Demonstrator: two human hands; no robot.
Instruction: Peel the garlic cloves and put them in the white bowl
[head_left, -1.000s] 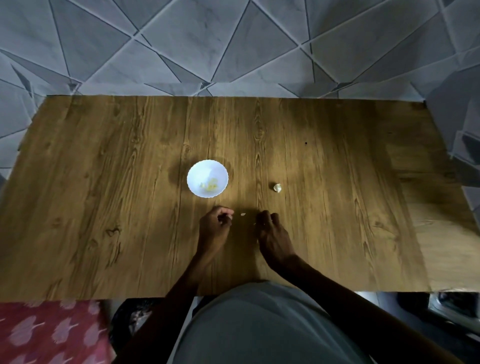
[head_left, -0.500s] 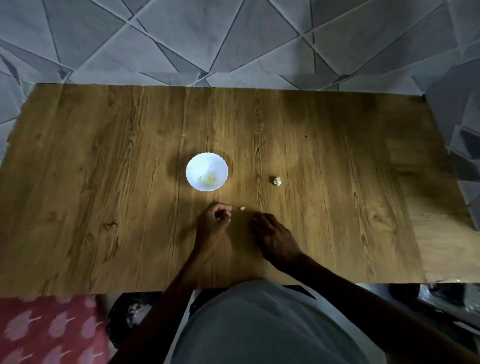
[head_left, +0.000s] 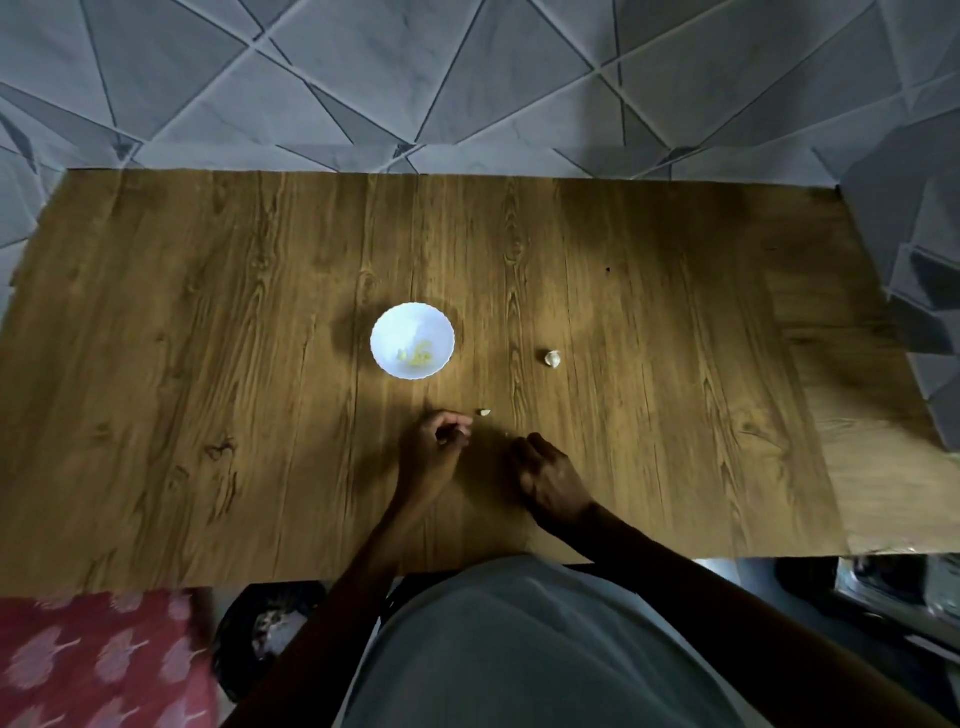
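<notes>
A white bowl (head_left: 385, 332) stands mid-table with several pale yellow peeled cloves (head_left: 418, 355) inside. To its right lies an unpeeled garlic piece (head_left: 552, 358). A tiny pale garlic fragment (head_left: 484, 412) sits on the wood just in front of my hands. My left hand (head_left: 434, 452) rests below the bowl, fingers curled with thumb against fingertips; anything pinched there is hidden. My right hand (head_left: 545, 475) rests on the table beside it, fingers loosely curled downward, nothing visible in it.
The wooden table (head_left: 208, 364) runs wide to both sides. Its near edge is at my body. A grey tiled wall (head_left: 467, 78) rises behind it. Red patterned cloth (head_left: 93, 660) lies below left, and a dark bin (head_left: 270, 623) sits under the edge.
The view shifted slightly as my head moved. Both hands stay almost in place near the small fragment; the bowl and garlic piece have not moved.
</notes>
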